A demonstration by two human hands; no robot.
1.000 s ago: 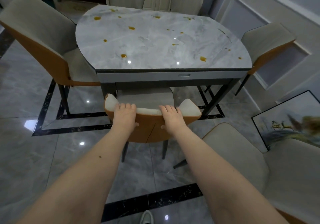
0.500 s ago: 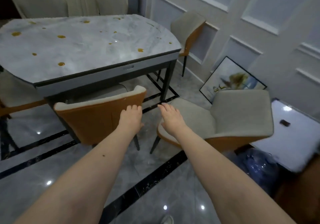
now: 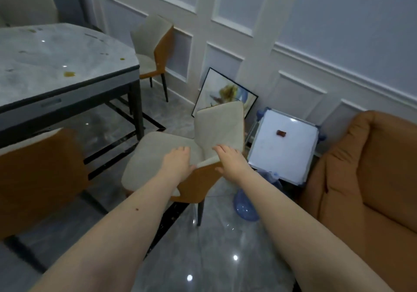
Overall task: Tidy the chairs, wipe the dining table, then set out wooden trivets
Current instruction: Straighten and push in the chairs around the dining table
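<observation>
Both hands were on the loose chair [image 3: 158, 156] that stood out on the floor [image 3: 214, 246], off the table's [image 3: 56, 61] near right corner. The left hand [image 3: 178, 165] lay over the near edge of the chair's back, where the cream padding met the orange shell, with its fingers reaching onto the padded side and the thumb against the shell; whether it truly gripped could not be told. The right hand [image 3: 230, 161] took the same edge further right, fingers laid on the cream back panel and thumb underneath on the orange side, so it appeared to pinch the rim between them. The chair's seat pointed toward the table, well short of being tucked under it. A second chair [image 3: 38, 174] sat pushed in at the table's near side, its orange back toward the camera. A third chair [image 3: 155, 50] stood at the far right end by the panelled wall [image 3: 316, 32]. The marble top carried several amber spots. A framed picture [image 3: 223, 93] leaned on the wall behind the held chair, beside a small whiteboard [image 3: 284, 149], and an orange sofa [image 3: 365, 167] filled the right edge.
</observation>
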